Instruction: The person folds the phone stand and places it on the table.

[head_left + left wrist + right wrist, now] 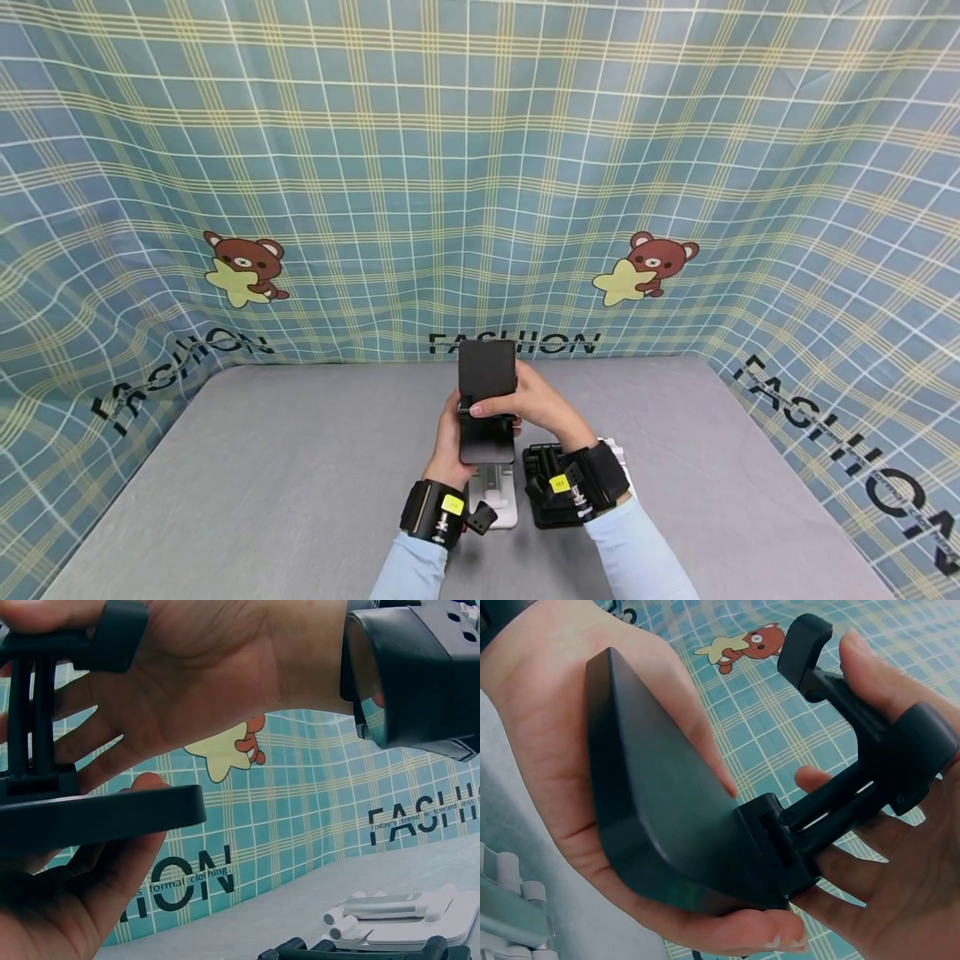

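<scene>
Both hands hold a black folding phone stand (487,368), raised above the table. The left hand (447,443) grips its thick base plate (667,802), fingers wrapped round the edge in the right wrist view. At the upper part, the right hand (536,402) holds the stand, its thumb across the hinge area in the head view. Twin struts (829,802) join the base to the upper holder with its hooked lips (806,656). Below the hands lies a white folded stand (504,504); another black stand (551,510) lies under the right wrist.
Partly hidden behind the right wrist is another white stand (617,452). A grey cloth covers the table (315,483). Checked curtains (420,208) with printed bears enclose the back and both sides.
</scene>
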Demonstrator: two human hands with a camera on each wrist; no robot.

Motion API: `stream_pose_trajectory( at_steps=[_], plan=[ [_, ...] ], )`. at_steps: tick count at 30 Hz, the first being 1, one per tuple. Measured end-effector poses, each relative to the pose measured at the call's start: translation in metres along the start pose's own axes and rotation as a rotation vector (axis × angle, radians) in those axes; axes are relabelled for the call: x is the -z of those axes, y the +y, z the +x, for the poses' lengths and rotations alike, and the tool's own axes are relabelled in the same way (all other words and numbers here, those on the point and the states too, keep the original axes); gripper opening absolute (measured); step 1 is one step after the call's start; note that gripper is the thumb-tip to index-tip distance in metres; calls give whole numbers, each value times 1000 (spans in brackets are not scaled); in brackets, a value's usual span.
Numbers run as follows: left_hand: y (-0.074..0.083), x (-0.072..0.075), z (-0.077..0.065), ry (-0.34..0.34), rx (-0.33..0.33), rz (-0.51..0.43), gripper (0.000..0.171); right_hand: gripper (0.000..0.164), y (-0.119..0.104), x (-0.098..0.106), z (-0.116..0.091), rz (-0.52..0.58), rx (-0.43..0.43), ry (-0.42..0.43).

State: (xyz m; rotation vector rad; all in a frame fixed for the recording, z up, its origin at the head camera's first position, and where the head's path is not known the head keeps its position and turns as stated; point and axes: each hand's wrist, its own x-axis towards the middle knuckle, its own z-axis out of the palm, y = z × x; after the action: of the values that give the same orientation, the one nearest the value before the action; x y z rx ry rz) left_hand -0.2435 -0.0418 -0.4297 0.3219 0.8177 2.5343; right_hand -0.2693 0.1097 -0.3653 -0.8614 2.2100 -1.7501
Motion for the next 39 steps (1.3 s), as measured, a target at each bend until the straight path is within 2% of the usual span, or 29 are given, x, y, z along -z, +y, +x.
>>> stream_pose_trajectory(
  at_steps=[6,12,16,28,35,39],
  plan=[
    [-1,0,0,-24,-14,13,62,55,3,-1,1,-20,-15,45],
    [-2,-1,0,33,0,23,62,54,5,-3,4,-49,-26,115],
    [-2,-2,0,66,19,32,65,52,5,-5,6,-68,-63,174],
    [-3,2,-1,74,32,26,61,39,12,-13,14,-98,-75,362],
    [-3,3,0,67,22,15,59,39,17,-16,18,-88,-77,421],
    [-4,4,1,57,15,22,59,36,8,-19,17,-86,-79,435]
  ],
)
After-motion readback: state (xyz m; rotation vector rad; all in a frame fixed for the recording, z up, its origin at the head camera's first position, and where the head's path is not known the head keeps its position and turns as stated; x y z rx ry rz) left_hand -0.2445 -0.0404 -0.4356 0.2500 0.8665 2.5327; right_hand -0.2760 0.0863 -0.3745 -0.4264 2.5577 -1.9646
